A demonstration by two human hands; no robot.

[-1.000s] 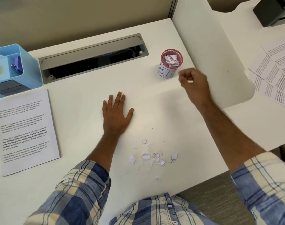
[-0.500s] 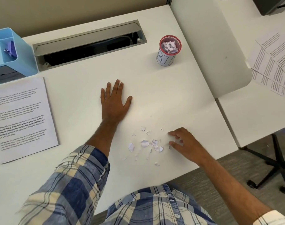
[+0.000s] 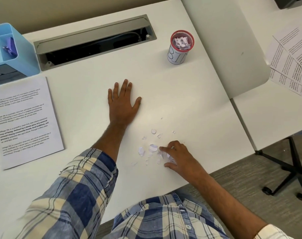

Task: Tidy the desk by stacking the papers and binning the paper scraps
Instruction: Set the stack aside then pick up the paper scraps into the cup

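Small torn paper scraps [image 3: 152, 148] lie scattered on the white desk [image 3: 190, 100] near its front edge. My right hand [image 3: 181, 157] is on the right side of the pile, its curled fingers and thumb closing round some of the scraps. Further left and back, my left hand [image 3: 122, 106] lies flat on the desk with fingers spread, holding nothing. A red-rimmed mesh cup labelled BIN [image 3: 178, 54] stands at the back right with scraps inside. A printed paper stack [image 3: 24, 121] lies at the left.
Several printed sheets [image 3: 291, 62] lie fanned on the neighbouring desk at the right. A blue desk organiser [image 3: 9, 54] sits at the back left, beside an open grey cable tray [image 3: 95, 42]. A white divider panel [image 3: 224, 45] separates the desks. A black chair base [image 3: 291, 166] stands on the carpet.
My right hand came back from the bin to the scrap pile and has now closed its fingers over the scraps. The left hand stayed flat on the desk.
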